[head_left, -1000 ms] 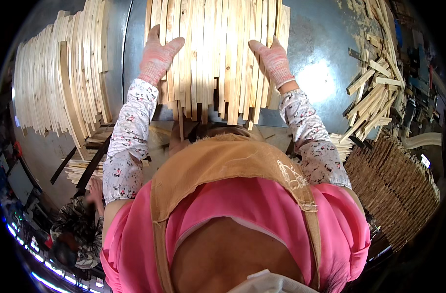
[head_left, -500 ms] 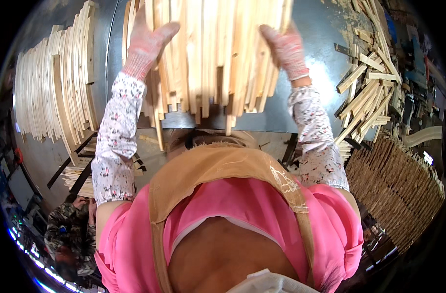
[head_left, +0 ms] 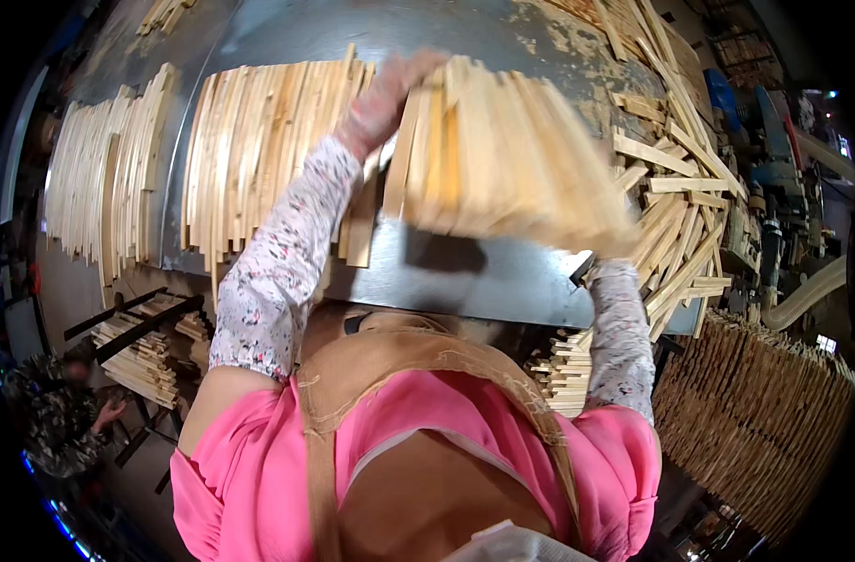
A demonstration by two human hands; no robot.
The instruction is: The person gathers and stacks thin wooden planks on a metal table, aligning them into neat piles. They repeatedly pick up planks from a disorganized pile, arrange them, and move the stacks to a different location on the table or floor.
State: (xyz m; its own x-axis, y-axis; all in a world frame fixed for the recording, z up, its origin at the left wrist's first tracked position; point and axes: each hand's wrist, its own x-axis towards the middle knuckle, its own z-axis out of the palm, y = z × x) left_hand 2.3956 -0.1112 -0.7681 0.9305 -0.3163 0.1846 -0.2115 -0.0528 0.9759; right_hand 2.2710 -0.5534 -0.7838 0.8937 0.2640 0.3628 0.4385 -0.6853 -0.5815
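Note:
A layer of pale wooden strips [head_left: 502, 155], blurred by motion, is held up and tilted above the metal table [head_left: 484, 281]; its shadow falls on the tabletop. My left hand [head_left: 390, 98], in a pinkish work glove, is closed on the far left end of this bundle. At the bundle's near right corner my right forearm ends in a floral sleeve [head_left: 621, 309]; the strips hide most of that hand, which supports that side. A row of similar strips [head_left: 259, 159] lies side by side just left of my left hand.
Farther left is another row of strips [head_left: 100, 187]. Loose offcuts [head_left: 676, 206] are heaped on the right, above a large stack of rough-edged wood [head_left: 746, 412]. More strips [head_left: 563, 370] are piled below the table's front edge. Another person [head_left: 62, 403] is at the lower left.
Both hands were over a row of strips on the table. Now they hold a lifted, tilted bundle farther right, and the view has shifted, showing the row at left.

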